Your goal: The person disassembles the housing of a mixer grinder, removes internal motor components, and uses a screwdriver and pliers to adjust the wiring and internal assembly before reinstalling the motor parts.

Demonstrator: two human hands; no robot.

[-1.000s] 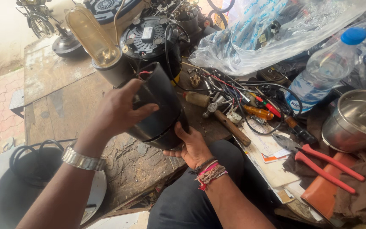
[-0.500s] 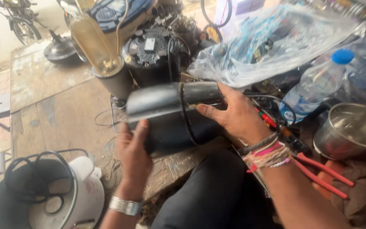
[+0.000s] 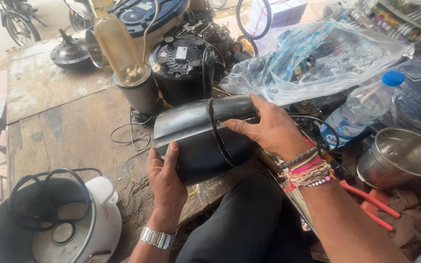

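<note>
A dark metal cylinder (image 3: 198, 139) lies on its side on the worn wooden bench, just above my knee. A black rubber band runs around its middle. My left hand (image 3: 165, 180) grips the cylinder's near left end from below, thumb up along the rim. My right hand (image 3: 271, 129) holds its far right end, fingers curled over the top edge. A metal watch sits on my left wrist, several bead bracelets on my right.
A black blender base with a yellowish jar (image 3: 131, 78) stands behind the cylinder. A clear plastic bag (image 3: 317, 58), a water bottle (image 3: 361, 109) and a steel pot (image 3: 405, 156) sit right. Red-handled pliers (image 3: 371, 202) lie near my right forearm. A white cooker (image 3: 49, 224) sits lower left.
The cylinder went from standing upright under my left hand to lying sideways. My right hand moved up onto its right end, and my left hand dropped to its lower left end.
</note>
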